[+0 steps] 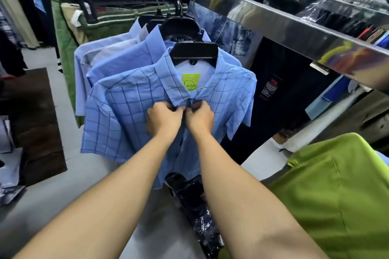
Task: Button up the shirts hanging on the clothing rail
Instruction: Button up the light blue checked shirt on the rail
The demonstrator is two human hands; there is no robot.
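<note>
The checked shirt is hung by a black hanger from the clothing rail. It is the nearest of a short row, so its front is turned toward the person and can be reached with both arms. Behind it, farther along the rail to the left, plain blue shirts are hung the same way.

The two hands are brought together at the top of the placket, just under the collar. The left hand is curled and pinches the left front edge. The right hand is curled and pinches the right front edge, and the knuckles of the two nearly touch. The edges are held close so that, it is judged, a button can be passed through its hole. The button itself is hidden by the fingers, so it cannot be told whether it is through.

Below the hands the front is seen to hang loose and partly open, which suggests that the lower buttons are not yet done. A lime tag is left showing inside the neck.

A green garment lies near on the right, and a plastic-wrapped bundle is seen on the floor beneath the shirt.
</note>
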